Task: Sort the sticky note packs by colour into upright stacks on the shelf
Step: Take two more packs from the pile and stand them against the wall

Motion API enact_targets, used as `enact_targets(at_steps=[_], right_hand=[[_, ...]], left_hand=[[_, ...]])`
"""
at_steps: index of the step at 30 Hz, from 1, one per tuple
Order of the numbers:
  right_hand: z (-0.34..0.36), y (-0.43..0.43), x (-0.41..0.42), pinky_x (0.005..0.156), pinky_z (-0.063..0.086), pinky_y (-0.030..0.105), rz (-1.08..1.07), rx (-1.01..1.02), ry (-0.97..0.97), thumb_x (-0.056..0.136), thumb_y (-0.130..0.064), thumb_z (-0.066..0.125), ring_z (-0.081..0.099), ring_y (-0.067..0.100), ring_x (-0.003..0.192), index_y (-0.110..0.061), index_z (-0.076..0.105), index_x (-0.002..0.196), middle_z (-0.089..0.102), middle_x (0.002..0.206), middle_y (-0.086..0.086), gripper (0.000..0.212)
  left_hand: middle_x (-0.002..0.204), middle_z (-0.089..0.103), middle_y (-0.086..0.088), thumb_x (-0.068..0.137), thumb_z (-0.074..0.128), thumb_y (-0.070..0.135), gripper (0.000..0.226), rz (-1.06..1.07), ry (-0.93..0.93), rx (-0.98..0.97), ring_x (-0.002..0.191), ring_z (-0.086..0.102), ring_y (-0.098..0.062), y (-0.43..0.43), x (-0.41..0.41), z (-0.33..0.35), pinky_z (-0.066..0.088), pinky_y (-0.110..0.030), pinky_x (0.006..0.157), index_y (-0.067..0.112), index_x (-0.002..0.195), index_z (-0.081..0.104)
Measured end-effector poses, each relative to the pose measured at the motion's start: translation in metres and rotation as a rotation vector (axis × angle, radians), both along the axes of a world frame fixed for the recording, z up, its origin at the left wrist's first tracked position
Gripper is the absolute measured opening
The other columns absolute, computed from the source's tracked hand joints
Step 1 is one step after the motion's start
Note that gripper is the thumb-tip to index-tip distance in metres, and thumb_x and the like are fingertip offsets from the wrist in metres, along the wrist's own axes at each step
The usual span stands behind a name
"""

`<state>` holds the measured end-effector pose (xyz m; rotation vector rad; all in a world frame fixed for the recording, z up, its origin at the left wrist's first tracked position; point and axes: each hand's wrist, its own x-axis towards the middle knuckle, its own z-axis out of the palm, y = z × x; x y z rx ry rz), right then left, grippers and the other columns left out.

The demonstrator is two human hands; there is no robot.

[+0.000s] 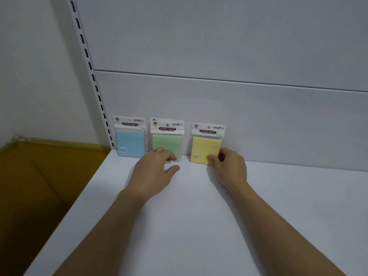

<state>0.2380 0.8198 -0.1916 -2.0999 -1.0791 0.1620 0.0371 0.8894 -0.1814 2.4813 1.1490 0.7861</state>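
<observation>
Head view: far left, a yellow-brown cardboard box [39, 176] sits below the shelf edge. On the white flat shelf [199, 216], three plastic-wrapped sticky note packs stand upright against the white back panel [239, 116], just beside each other with small gaps. Leftmost, the pale blue sticky note pack [130, 143], nobody touching it. Middle, the pale green sticky note pack [166, 143]; the left hand [153, 170] is at its lower edge, fingers curled against the front, thumb free on the shelf, so a loose touch rather than a closed grip. Rightmost, the pale yellow sticky note pack [205, 149], with the right hand [229, 166] pinching its lower right corner, thumb on the front face. Packs look light, fairly stiff, film wrap probably slick, and likely to tip easily. Best grip: pinch the pad block by its side edges, not the thin header card.
</observation>
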Motion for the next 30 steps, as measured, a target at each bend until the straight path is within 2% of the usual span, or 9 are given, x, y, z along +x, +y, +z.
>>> enact_targets(at_steps=[4,8,12,18,22,25,30], right_hand=[[0.000,-0.002,-0.001,0.076,0.045,0.032,-0.016,0.006,0.021,0.088,-0.034,0.064,0.062,0.024,0.091,-0.013,0.070,0.098,0.071,0.095,0.002,0.024],[0.002,-0.004,-0.004,0.071,0.040,0.026,-0.065,0.028,0.067,0.078,-0.039,0.073,0.059,0.014,0.083,-0.015,0.069,0.098,0.069,0.093,-0.003,0.031],[0.001,-0.013,-0.004,0.084,0.045,0.031,-0.075,-0.010,-0.053,0.074,-0.048,0.073,0.057,0.019,0.103,-0.017,0.065,0.103,0.065,0.105,-0.001,0.043],[0.026,-0.048,0.007,0.103,0.035,0.035,-0.054,-0.203,-0.303,0.081,-0.052,0.064,0.045,0.021,0.126,-0.021,0.054,0.131,0.054,0.136,-0.002,0.061],[0.027,-0.080,0.001,0.117,0.016,0.040,0.007,-0.392,-0.482,0.082,-0.064,0.055,0.028,0.016,0.142,-0.030,0.041,0.142,0.036,0.152,-0.006,0.070],[0.031,-0.100,-0.002,0.119,0.006,0.044,0.014,-0.469,-0.513,0.082,-0.069,0.049,0.017,0.014,0.146,-0.035,0.031,0.147,0.024,0.158,-0.007,0.075],[0.045,-0.129,-0.003,0.120,0.004,0.046,-0.006,-0.419,-0.498,0.084,-0.067,0.049,0.013,0.014,0.148,-0.037,0.028,0.148,0.020,0.159,-0.007,0.074]], left_hand=[[0.107,0.058,0.010,0.087,0.063,0.039,0.025,-0.030,0.054,0.026,0.103,0.053,-0.011,-0.002,0.003,-0.001,0.041,-0.028,0.086,0.025,0.108,0.063],[0.115,0.058,0.008,0.087,0.061,0.043,0.033,-0.049,0.076,0.079,0.111,0.049,-0.015,-0.003,0.006,0.001,0.039,-0.031,0.093,0.025,0.115,0.061],[0.120,0.055,0.008,0.087,0.058,0.048,0.040,-0.079,0.085,0.106,0.115,0.045,-0.016,-0.006,0.007,0.003,0.034,-0.031,0.094,0.027,0.120,0.058],[0.123,0.053,0.009,0.086,0.050,0.057,0.050,-0.145,0.125,0.146,0.119,0.041,-0.016,-0.013,0.009,0.006,0.031,-0.033,0.098,0.030,0.128,0.050],[0.125,0.052,0.007,0.086,0.047,0.061,0.055,-0.191,0.117,0.173,0.121,0.040,-0.017,-0.019,0.011,0.008,0.029,-0.035,0.098,0.029,0.132,0.047],[0.127,0.052,0.006,0.084,0.045,0.063,0.059,-0.223,0.126,0.183,0.121,0.040,-0.018,-0.028,0.014,0.010,0.028,-0.036,0.097,0.029,0.133,0.046],[0.128,0.051,0.007,0.084,0.041,0.066,0.063,-0.317,0.180,0.234,0.121,0.039,-0.017,-0.051,0.023,0.019,0.029,-0.035,0.099,0.029,0.134,0.044]])
